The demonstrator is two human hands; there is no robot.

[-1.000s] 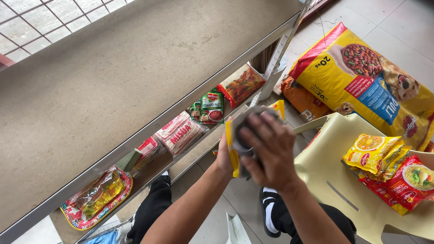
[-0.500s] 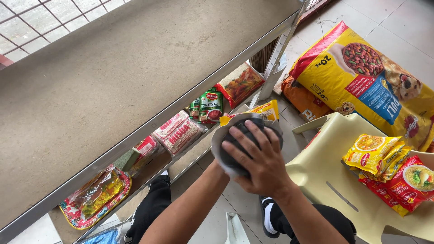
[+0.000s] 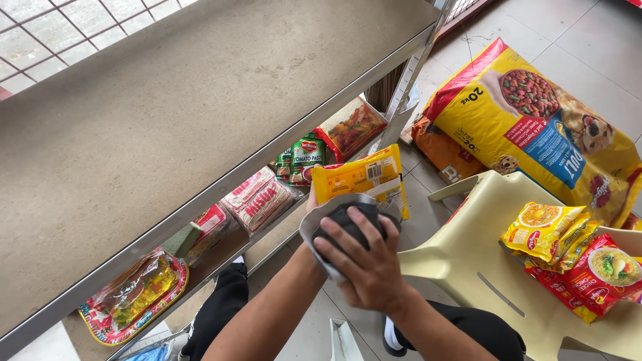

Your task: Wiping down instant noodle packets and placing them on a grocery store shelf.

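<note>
One yellow packet (image 3: 361, 177) stands in the middle of the view, just off the shelf edge (image 3: 267, 160), held from behind by the left hand (image 3: 311, 200), whose grip is mostly hidden. The right hand (image 3: 364, 264) presses a grey cloth (image 3: 334, 224) against the packet's lower face, fingers curled over the bunched cloth. On the lower shelf to the left lie a green tomato pouch (image 3: 307, 155), a red-and-white packet (image 3: 257, 198) and a round red tray (image 3: 130, 301). To the right, one cream plastic chair (image 3: 468, 267) carries several yellow and red noodle packets (image 3: 568, 257); beyond it lies one big yellow pet-food sack (image 3: 535, 127).
</note>
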